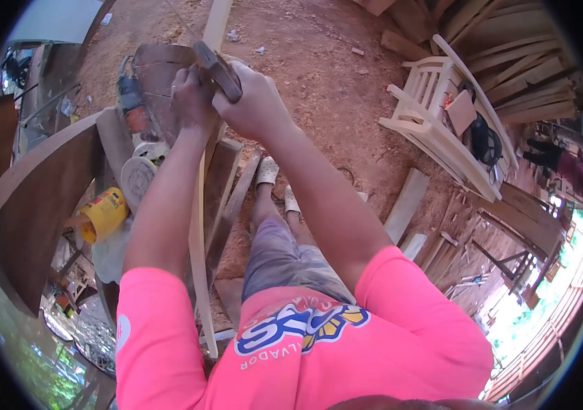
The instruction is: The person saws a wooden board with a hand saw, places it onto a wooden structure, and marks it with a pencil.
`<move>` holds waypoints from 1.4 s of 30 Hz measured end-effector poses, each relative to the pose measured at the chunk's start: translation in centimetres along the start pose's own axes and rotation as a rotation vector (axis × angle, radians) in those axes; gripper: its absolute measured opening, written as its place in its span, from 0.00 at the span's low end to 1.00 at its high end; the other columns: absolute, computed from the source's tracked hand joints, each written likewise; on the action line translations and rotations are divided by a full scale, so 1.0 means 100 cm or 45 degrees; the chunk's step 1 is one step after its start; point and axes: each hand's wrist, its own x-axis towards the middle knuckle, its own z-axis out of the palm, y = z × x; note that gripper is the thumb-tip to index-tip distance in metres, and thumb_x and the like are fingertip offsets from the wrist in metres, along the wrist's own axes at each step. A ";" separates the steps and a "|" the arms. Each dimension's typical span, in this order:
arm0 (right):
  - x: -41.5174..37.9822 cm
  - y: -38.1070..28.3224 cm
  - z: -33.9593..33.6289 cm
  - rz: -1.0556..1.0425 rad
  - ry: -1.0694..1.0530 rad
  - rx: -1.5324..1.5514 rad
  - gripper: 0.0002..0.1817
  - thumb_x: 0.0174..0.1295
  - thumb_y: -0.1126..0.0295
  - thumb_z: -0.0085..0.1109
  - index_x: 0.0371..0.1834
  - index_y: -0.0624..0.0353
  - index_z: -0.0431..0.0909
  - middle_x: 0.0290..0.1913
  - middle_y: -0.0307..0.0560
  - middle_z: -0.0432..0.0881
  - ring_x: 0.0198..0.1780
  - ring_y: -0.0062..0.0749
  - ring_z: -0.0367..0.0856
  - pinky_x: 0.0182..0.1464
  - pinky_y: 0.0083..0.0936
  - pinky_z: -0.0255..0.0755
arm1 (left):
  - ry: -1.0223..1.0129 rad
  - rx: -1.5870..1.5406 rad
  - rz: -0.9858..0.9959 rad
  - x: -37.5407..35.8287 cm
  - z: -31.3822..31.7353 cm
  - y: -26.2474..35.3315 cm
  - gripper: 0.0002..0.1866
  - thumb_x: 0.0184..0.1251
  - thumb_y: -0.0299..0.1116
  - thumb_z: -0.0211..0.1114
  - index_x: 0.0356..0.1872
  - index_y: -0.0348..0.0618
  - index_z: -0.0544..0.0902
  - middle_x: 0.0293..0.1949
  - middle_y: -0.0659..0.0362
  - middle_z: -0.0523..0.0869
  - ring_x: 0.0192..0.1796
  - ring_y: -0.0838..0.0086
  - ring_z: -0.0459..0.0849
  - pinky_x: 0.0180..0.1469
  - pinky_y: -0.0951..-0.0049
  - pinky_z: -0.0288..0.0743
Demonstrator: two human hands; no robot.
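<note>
Both close together, right hand (pixel 258 102) wrapped round a wooden handle (pixel 219 71), left hand (pixel 192 101) curled on can't-tell-what, so one slip could bash knuckles.

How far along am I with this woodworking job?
Probably partway. Done, by the look of it: the slatted bench is already put together. In hand: your right hand grips a wooden-handled tool by the long pale strip, your left hand close beside it. Likely left: finishing that strip and perhaps using the loose boards; I can't see the tool's progress.
</note>
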 end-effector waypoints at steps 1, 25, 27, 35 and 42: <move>-0.006 -0.001 -0.002 -0.103 0.054 -0.006 0.26 0.59 0.71 0.63 0.63 0.62 0.77 0.42 0.65 0.86 0.46 0.65 0.87 0.47 0.47 0.80 | -0.023 -0.003 0.005 0.002 0.000 -0.001 0.18 0.83 0.44 0.53 0.54 0.44 0.85 0.49 0.47 0.85 0.52 0.46 0.86 0.53 0.46 0.81; -0.157 0.038 -0.031 -0.108 0.090 -0.003 0.33 0.60 0.72 0.65 0.72 0.61 0.70 0.48 0.66 0.87 0.50 0.64 0.88 0.50 0.46 0.81 | 0.052 0.035 0.052 0.008 0.012 -0.008 0.18 0.82 0.43 0.54 0.57 0.44 0.86 0.48 0.47 0.85 0.51 0.46 0.86 0.53 0.47 0.80; -0.245 0.053 -0.053 0.086 0.002 0.026 0.38 0.62 0.79 0.64 0.79 0.60 0.66 0.50 0.61 0.89 0.51 0.47 0.91 0.53 0.34 0.81 | 0.027 0.034 0.029 0.002 0.011 -0.008 0.18 0.82 0.43 0.54 0.56 0.44 0.86 0.48 0.48 0.85 0.51 0.46 0.86 0.53 0.46 0.80; -0.109 0.061 -0.022 -0.142 0.094 -0.014 0.34 0.57 0.73 0.64 0.71 0.58 0.72 0.46 0.61 0.87 0.47 0.64 0.87 0.49 0.48 0.81 | 0.094 -0.014 0.120 0.004 0.015 -0.011 0.17 0.83 0.43 0.53 0.50 0.42 0.85 0.46 0.46 0.85 0.50 0.45 0.86 0.51 0.45 0.80; -0.063 0.027 -0.013 -0.347 0.171 -0.038 0.28 0.54 0.72 0.67 0.61 0.61 0.75 0.45 0.65 0.86 0.50 0.68 0.85 0.50 0.55 0.80 | 0.047 0.024 0.053 0.009 0.005 0.002 0.18 0.83 0.44 0.52 0.52 0.42 0.85 0.48 0.45 0.85 0.51 0.44 0.85 0.53 0.46 0.80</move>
